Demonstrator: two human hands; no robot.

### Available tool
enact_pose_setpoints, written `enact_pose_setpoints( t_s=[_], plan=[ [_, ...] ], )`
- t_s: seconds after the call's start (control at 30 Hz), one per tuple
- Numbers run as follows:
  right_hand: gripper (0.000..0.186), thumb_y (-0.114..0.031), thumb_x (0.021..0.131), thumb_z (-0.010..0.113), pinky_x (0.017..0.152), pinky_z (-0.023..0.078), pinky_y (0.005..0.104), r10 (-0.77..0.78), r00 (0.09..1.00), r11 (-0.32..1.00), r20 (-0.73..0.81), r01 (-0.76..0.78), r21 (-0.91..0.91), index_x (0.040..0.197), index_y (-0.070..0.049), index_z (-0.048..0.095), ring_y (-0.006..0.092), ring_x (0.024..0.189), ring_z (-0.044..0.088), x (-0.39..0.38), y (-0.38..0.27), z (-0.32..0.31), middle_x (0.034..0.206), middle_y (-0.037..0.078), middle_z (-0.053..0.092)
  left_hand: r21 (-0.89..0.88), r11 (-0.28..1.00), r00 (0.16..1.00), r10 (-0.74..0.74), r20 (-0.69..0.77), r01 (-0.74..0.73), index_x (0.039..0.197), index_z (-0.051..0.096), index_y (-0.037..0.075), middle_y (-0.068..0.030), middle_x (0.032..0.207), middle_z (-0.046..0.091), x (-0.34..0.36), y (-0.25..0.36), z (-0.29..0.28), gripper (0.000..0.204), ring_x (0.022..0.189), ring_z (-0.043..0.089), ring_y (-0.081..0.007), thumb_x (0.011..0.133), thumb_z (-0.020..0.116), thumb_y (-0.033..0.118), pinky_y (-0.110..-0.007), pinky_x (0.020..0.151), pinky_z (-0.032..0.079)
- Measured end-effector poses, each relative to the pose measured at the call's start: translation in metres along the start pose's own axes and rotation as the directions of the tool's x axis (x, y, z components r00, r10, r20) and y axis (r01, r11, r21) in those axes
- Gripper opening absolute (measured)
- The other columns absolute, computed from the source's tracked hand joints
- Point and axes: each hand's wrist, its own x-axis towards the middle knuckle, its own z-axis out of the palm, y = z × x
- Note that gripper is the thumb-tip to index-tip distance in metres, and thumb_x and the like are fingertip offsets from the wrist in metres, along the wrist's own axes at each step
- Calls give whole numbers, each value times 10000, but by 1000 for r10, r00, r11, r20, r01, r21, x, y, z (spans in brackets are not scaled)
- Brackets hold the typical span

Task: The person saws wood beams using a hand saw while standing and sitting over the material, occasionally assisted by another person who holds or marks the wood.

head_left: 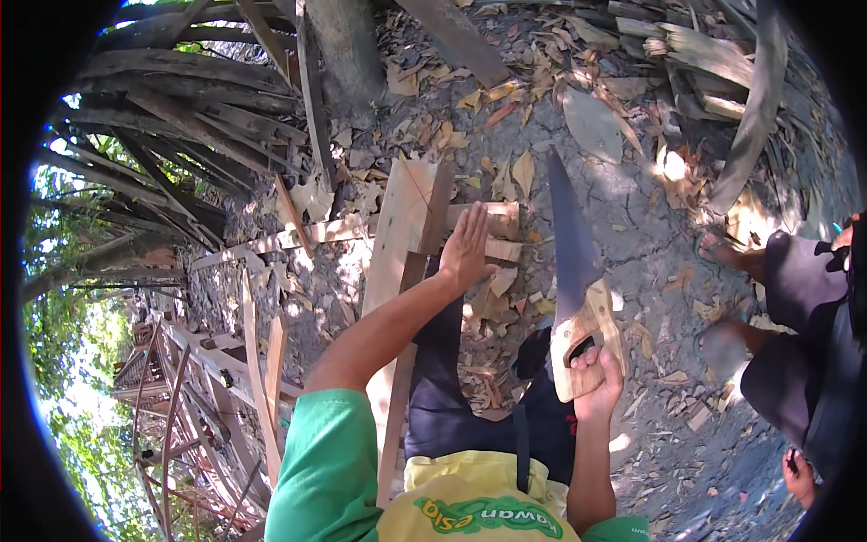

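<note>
A handsaw [573, 230] with a dark blade and a pale wooden handle points away from me, right of the timber. My right hand [598, 378] is closed around its handle, and the blade is off the wood. My left hand [465, 248] is flat with its fingers stretched out, at the right side of a long squared timber beam [397, 239]. A notch or step shows on the beam beside my left wrist. Beneath the beam's far part, short wood pieces [504, 219] stick out to the right. My left forearm crosses over the beam and hides part of it.
A person in dark shorts [784, 271] is at the right, with sandalled feet close by. Stacked weathered planks [181, 108] and a tree trunk [343, 54] stand at the far left. Loose wood strips [262, 361] lie left of the beam. Dry leaves and offcuts litter the ground.
</note>
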Motion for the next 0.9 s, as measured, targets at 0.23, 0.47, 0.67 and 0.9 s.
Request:
enact_pose_setpoints(
  t_s=[0.23, 0.47, 0.67, 0.9],
  plan=[
    [188, -198, 982, 613, 763, 518, 369, -112, 991, 992, -78, 108, -59, 858, -58, 591, 194, 750, 597, -7, -27, -20, 795, 54, 573, -496, 863, 872, -165, -462, -100, 1238, 571, -57, -249, 1315, 550, 48, -152, -44, 834, 1289, 493, -421, 882, 590, 698, -499, 1038, 429],
    [192, -220, 1005, 582, 777, 506, 358, -120, 992, 991, 27, 121, -51, 892, -64, 591, 175, 746, 573, -33, -36, -24, 802, 42, 574, -34, 821, 797, -562, -220, 570, 1596, 193, -33, -215, 1673, 205, -22, -336, -155, 1120, 1576, 129, -312, 914, 250, 853, -442, 1275, 144],
    [170, -189, 986, 599, 778, 505, 364, -81, 997, 997, 5, 81, -11, 871, -65, 588, 176, 751, 568, -52, -37, -21, 796, 47, 572, -59, 935, 919, -355, -172, 351, 1560, 309, -44, -219, 1665, 226, -112, -191, -115, 1024, 1566, 149, -359, 925, 485, 740, -476, 1266, 167],
    [178, -211, 978, 600, 727, 501, 346, -73, 997, 973, 30, 78, -217, 860, -79, 577, 174, 717, 570, -85, -63, -40, 769, 36, 556, -722, 197, 602, -713, 359, 663, 1585, 242, -5, -346, 1583, 287, -465, 82, 85, 961, 1477, 272, -505, 924, 648, 562, -534, 1225, 249]
  ],
)
